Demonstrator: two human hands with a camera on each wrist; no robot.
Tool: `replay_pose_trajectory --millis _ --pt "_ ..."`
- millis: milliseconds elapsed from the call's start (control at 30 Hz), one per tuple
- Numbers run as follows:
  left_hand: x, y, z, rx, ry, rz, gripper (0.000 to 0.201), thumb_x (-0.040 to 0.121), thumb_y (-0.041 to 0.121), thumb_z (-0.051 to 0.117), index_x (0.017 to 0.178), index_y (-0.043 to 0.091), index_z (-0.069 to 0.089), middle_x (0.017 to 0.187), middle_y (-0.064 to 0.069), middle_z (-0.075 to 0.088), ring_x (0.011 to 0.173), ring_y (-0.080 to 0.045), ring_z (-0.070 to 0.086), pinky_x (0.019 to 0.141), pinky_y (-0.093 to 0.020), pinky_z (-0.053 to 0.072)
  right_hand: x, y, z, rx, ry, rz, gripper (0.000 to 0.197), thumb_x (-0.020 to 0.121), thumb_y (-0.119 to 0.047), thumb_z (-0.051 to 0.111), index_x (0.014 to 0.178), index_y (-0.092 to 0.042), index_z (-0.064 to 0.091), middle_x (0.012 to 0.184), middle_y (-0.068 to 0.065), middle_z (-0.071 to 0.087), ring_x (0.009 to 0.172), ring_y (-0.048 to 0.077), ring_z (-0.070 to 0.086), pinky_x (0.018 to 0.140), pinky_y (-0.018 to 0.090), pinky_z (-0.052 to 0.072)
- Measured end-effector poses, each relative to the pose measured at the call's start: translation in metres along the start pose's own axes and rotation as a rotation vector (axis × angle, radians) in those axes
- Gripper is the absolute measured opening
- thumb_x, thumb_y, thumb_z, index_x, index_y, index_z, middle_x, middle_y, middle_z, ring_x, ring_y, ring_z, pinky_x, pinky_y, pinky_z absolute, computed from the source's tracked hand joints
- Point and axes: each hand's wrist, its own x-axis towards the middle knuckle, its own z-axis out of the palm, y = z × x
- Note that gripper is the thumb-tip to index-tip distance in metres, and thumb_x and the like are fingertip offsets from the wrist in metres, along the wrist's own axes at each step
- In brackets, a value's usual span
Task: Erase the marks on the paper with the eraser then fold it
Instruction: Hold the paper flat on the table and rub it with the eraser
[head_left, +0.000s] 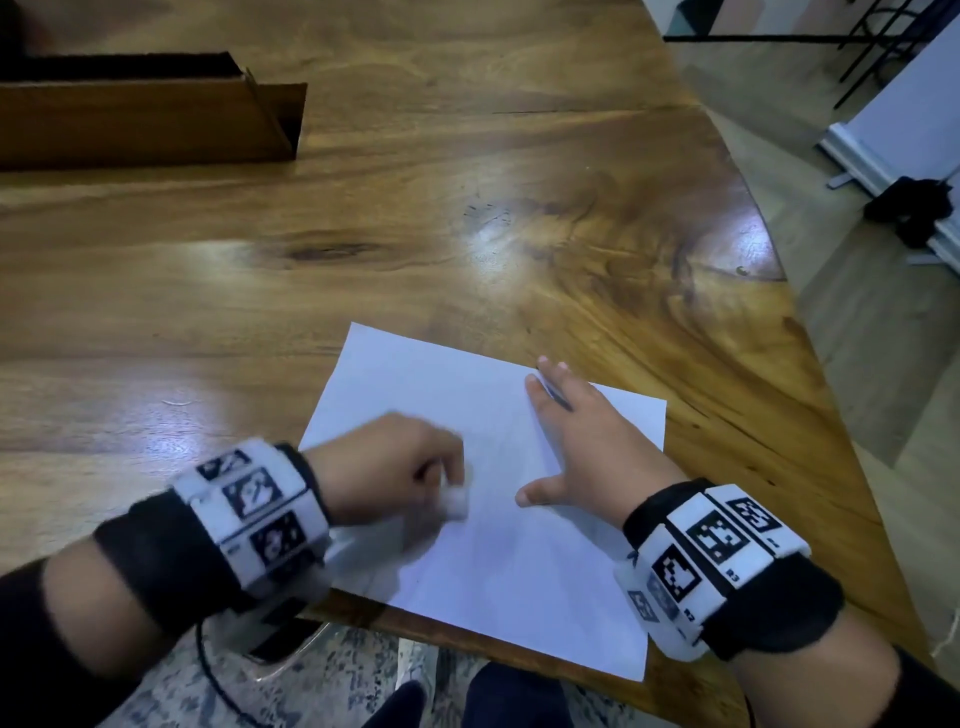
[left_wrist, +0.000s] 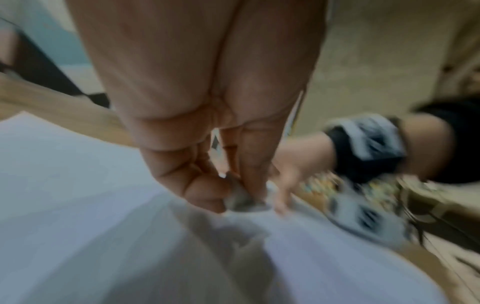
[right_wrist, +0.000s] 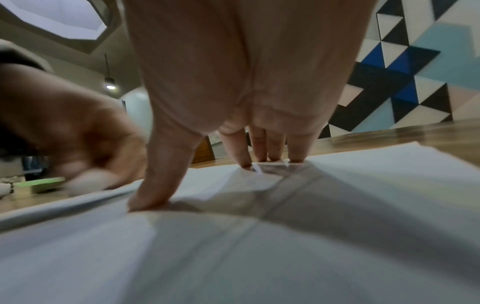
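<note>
The white sheet of paper (head_left: 498, 545) lies flat at the near edge of the brown wooden table (head_left: 467, 208), one corner just overhanging. The left hand (head_left: 395, 467) pinches a small white eraser (head_left: 454, 501) against the sheet, blurred with rubbing. The right hand (head_left: 597, 447) presses flat, fingers spread, with a dark pencil (head_left: 556, 395) beneath them. If that pressure slackens, the sheet may likely buckle or tear under the eraser, or slide off the edge

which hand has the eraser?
The left hand: its curled fingers pinch the white eraser against the paper. The right hand lies flat, open.
</note>
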Motion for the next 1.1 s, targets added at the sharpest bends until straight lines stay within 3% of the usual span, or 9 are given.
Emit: replay_pose_trajectory --millis 100,167,333,500,600,700,833,900,1100 --pt "0.034 0.003 -0.025 -0.068 0.255 -0.085 0.017 0.075 0.013 0.066 0.091 0.018 0.063 0.065 0.006 0.056 0.06 -0.011 0.048 0.059 -0.021 0.038 -0.001 -0.001 0.002 -0.007 -0.023 -0.017 0.117 0.074 -0.046 0.074 0.15 -0.014 -0.009 0.156 -0.003 -0.024 0.144 0.011 -0.019 0.119 0.026 0.0" --pt "0.057 0.012 -0.034 -0.088 0.306 -0.084 0.018 0.075 0.012 0.067 0.093 0.014 0.064 0.063 0.008 0.052 0.06 -0.012 0.047 0.056 -0.023 0.036 0.0 -0.002 0.001 -0.005 -0.018 -0.019 0.117 0.074 -0.045 0.074 0.15 -0.013 -0.009 0.156 -0.002 -0.024 0.144 0.012 -0.019 0.119 0.028 0.0" --pt "0.079 0.016 -0.028 0.015 0.326 -0.068 0.014 0.075 0.011 0.065 0.089 0.014 0.066 0.074 0.002 0.054 0.073 -0.016 0.049 0.064 -0.02 0.032 0.0 0.0 0.002 -0.03 -0.015 -0.041 0.118 0.074 -0.046 0.074 0.15 -0.01 -0.008 0.157 -0.004 -0.021 0.144 0.014 -0.018 0.119 0.03 -0.001" --pt "0.054 0.011 -0.023 0.089 0.036 -0.005 0.015 0.072 0.014 0.069 0.087 0.016 0.068 0.075 0.0 0.058 0.07 -0.016 0.051 0.057 -0.016 0.035 0.001 0.0 0.002 -0.059 -0.021 -0.037 0.116 0.075 -0.048 0.072 0.15 -0.01 -0.009 0.157 -0.004 -0.019 0.145 0.015 -0.018 0.12 0.031 0.0" --pt "0.07 0.018 -0.032 0.087 0.154 -0.016 0.019 0.074 0.013 0.067 0.092 0.013 0.068 0.076 -0.001 0.056 0.072 -0.016 0.049 0.055 -0.022 0.032 0.0 -0.001 0.0 -0.067 -0.024 -0.041 0.116 0.075 -0.049 0.072 0.15 -0.01 -0.009 0.158 -0.004 -0.017 0.145 0.016 -0.017 0.12 0.03 0.0" --pt "0.077 0.025 -0.029 0.08 0.323 -0.055 0.016 0.077 0.009 0.062 0.094 0.01 0.065 0.079 -0.001 0.051 0.076 -0.017 0.045 0.066 -0.022 0.031 -0.001 -0.003 -0.002 -0.078 -0.012 -0.041 0.116 0.075 -0.049 0.071 0.15 -0.008 -0.008 0.158 -0.001 -0.013 0.145 0.017 -0.015 0.119 0.028 0.0" --pt "0.041 0.011 -0.013 0.019 0.141 -0.065 0.008 0.075 0.014 0.065 0.073 0.019 0.061 0.059 0.01 0.05 0.065 -0.016 0.05 0.059 -0.023 0.037 -0.002 -0.004 -0.003 -0.073 -0.014 -0.033 0.115 0.076 -0.048 0.071 0.15 -0.009 -0.007 0.157 -0.001 -0.011 0.145 0.015 -0.015 0.118 0.026 0.002" --pt "0.036 0.009 -0.013 0.05 0.058 -0.066 0.01 0.074 0.01 0.064 0.077 0.019 0.066 0.059 0.013 0.051 0.061 -0.008 0.049 0.058 -0.017 0.037 -0.002 -0.004 -0.003 -0.07 -0.018 -0.029 0.114 0.076 -0.048 0.071 0.15 -0.01 -0.007 0.157 0.0 -0.012 0.145 0.015 -0.015 0.117 0.026 0.002" --pt "0.074 0.021 -0.025 0.013 0.277 -0.094 0.01 0.08 0.014 0.061 0.089 0.013 0.063 0.077 0.001 0.053 0.075 -0.016 0.045 0.061 -0.021 0.028 -0.002 -0.005 -0.002 -0.091 -0.013 -0.028 0.116 0.075 -0.051 0.071 0.15 -0.008 -0.007 0.156 0.002 -0.009 0.145 0.017 -0.009 0.119 0.03 0.006"
